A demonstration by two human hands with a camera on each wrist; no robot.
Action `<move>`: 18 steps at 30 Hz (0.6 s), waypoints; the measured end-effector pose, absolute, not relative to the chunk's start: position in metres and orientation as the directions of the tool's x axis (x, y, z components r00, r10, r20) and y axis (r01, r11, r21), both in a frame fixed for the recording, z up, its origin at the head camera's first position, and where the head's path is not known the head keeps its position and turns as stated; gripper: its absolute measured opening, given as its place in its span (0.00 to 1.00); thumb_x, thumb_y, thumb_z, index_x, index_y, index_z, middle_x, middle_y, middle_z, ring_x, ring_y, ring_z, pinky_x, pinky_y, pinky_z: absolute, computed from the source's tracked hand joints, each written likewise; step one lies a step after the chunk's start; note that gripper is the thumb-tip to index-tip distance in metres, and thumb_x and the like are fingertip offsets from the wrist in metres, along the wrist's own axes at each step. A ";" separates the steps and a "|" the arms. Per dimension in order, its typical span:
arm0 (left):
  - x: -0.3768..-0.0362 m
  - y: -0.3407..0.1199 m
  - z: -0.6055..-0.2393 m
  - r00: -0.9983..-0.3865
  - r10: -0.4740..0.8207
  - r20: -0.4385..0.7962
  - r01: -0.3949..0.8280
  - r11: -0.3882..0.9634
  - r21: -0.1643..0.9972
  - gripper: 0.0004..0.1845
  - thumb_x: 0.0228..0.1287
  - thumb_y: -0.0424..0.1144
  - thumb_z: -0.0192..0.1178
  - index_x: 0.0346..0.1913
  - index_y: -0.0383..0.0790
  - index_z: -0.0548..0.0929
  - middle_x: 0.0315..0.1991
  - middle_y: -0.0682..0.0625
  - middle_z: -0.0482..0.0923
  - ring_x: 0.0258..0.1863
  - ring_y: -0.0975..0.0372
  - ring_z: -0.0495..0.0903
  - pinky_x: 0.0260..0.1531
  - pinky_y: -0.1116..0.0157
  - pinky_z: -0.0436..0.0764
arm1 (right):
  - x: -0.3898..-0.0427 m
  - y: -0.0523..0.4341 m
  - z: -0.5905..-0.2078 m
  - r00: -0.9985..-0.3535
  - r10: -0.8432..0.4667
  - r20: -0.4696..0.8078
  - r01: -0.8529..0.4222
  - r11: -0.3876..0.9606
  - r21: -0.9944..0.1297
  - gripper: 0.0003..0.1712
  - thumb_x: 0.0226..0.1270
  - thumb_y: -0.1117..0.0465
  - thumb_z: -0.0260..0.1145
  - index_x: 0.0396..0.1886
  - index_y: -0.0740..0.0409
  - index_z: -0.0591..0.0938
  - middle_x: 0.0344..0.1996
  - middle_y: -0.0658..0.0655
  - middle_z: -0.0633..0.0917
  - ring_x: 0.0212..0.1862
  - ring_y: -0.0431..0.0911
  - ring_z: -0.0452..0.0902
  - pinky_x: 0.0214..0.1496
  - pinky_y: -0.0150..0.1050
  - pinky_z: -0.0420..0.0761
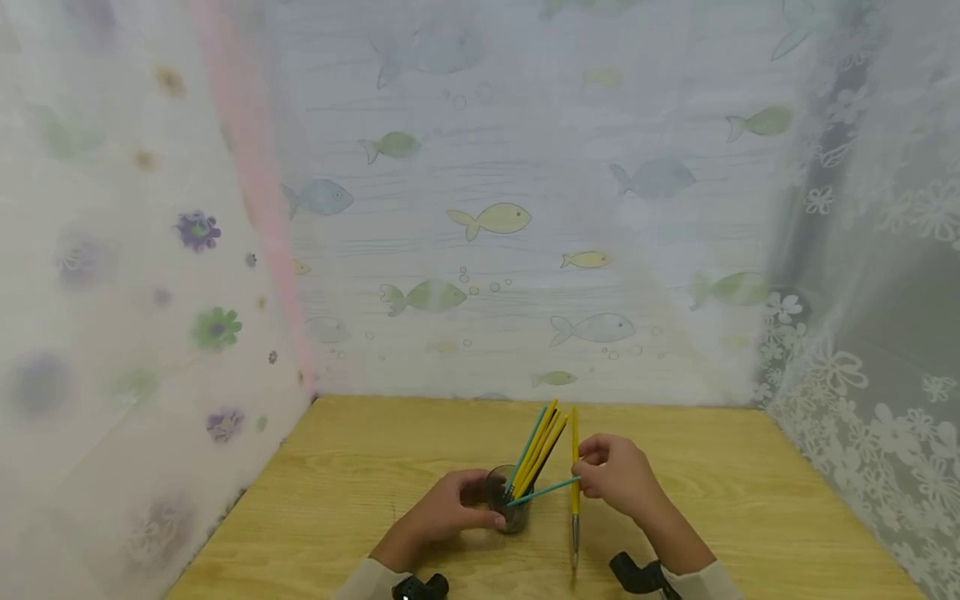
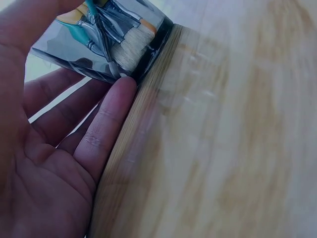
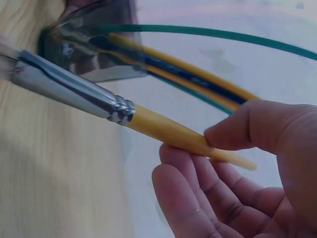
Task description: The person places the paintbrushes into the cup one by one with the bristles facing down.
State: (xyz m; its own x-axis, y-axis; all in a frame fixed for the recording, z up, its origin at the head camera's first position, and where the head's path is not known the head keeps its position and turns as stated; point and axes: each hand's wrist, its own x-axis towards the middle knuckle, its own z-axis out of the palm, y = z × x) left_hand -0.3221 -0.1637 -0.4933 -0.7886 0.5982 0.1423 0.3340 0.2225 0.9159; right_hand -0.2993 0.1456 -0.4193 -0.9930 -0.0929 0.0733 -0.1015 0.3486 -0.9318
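Note:
My left hand [image 1: 438,510] holds a clear glass cup [image 1: 517,524] on the table, thumb on the near side and fingers round the far side. Several paintbrushes [image 1: 540,452] with yellow and teal handles stand in the cup, bristles down, as the left wrist view shows with pale bristles [image 2: 132,48] near the bottom. One teal-handled brush [image 1: 546,489] leans far out to the right, its end overlapping my right hand in the head view. My right hand [image 1: 619,477] pinches a yellow paintbrush [image 3: 163,130] by its handle, right of the cup, its metal ferrule and bristles pointing down.
The wooden table [image 1: 337,467] reaches back to a pale curtain [image 1: 510,167] printed with fish. Flowered sheer curtains hang at the left [image 1: 150,333] and right [image 1: 885,350] sides. Black wrist devices [image 1: 636,575] sit by both sleeves.

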 end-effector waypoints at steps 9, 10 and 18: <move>-0.317 -0.165 -0.488 -0.791 0.608 0.072 0.239 0.198 0.950 0.27 0.77 0.45 0.58 0.75 0.43 0.73 0.67 0.46 0.79 0.63 0.60 0.81 0.57 0.62 0.84 | -0.292 0.158 -0.399 -0.986 -0.045 0.163 -0.169 0.293 -0.941 0.12 0.68 0.65 0.66 0.49 0.64 0.81 0.36 0.59 0.85 0.34 0.49 0.87 0.38 0.41 0.90; -0.317 -0.166 -0.488 -0.792 0.608 0.062 0.218 0.186 0.958 0.28 0.78 0.44 0.57 0.76 0.42 0.71 0.68 0.44 0.78 0.63 0.60 0.81 0.56 0.61 0.85 | -0.290 0.159 -0.397 -0.985 -0.039 0.169 -0.173 0.284 -0.943 0.12 0.68 0.65 0.65 0.49 0.64 0.80 0.36 0.59 0.85 0.34 0.49 0.88 0.38 0.40 0.89; -0.318 -0.166 -0.488 -0.786 0.614 0.076 0.215 0.156 0.964 0.28 0.80 0.40 0.50 0.79 0.40 0.66 0.75 0.39 0.69 0.70 0.51 0.75 0.55 0.60 0.85 | -0.281 0.167 -0.378 -0.974 -0.043 0.221 -0.225 0.230 -0.947 0.09 0.71 0.66 0.64 0.47 0.66 0.80 0.38 0.63 0.85 0.40 0.51 0.90 0.40 0.40 0.90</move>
State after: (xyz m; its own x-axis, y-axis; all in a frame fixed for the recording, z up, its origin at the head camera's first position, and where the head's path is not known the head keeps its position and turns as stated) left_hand -0.3180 -0.1656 -0.4880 -0.7859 0.6137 0.0762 0.2153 0.1561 0.9640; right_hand -0.2813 0.1667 -0.3778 -0.9742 -0.0426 0.2214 -0.2252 0.2299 -0.9468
